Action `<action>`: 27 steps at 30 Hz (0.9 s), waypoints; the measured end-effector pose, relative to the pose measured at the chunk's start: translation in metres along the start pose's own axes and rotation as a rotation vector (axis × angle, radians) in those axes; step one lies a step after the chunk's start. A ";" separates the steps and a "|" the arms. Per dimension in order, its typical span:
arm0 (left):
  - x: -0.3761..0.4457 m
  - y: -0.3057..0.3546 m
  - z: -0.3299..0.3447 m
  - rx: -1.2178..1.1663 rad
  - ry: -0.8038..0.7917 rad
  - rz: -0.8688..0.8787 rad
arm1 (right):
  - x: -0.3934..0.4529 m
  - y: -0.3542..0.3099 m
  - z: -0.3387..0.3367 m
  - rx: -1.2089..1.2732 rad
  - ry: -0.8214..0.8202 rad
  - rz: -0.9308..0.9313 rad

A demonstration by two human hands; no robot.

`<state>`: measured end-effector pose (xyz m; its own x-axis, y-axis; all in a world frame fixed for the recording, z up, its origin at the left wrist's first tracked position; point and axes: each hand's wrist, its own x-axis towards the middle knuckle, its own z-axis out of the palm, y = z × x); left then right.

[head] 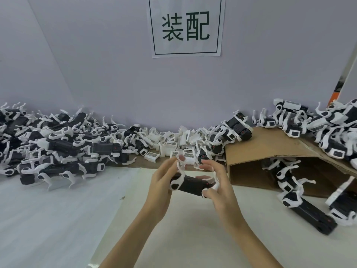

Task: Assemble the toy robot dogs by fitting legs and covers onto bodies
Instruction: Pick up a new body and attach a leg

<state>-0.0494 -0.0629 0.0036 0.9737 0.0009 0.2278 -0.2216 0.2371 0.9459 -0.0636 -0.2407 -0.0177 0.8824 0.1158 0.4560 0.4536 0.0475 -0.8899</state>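
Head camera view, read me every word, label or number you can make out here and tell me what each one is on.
"装配": large dark characters inside a thin rectangular border on the white paper sign stuck to the back wall.
White covers in the middle pile: grid-like panels, no text legible.
Toy dog body held in both hands: a small red mark, too small to read.
Nothing else readable.
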 end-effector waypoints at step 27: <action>0.005 -0.010 -0.018 0.565 -0.055 0.311 | 0.003 -0.016 0.011 0.402 -0.007 0.826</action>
<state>-0.0409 -0.0481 -0.0087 0.8589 -0.0666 0.5078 -0.5011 -0.3137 0.8065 -0.0699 -0.2306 -0.0020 0.9054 0.2726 -0.3254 -0.3995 0.2884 -0.8702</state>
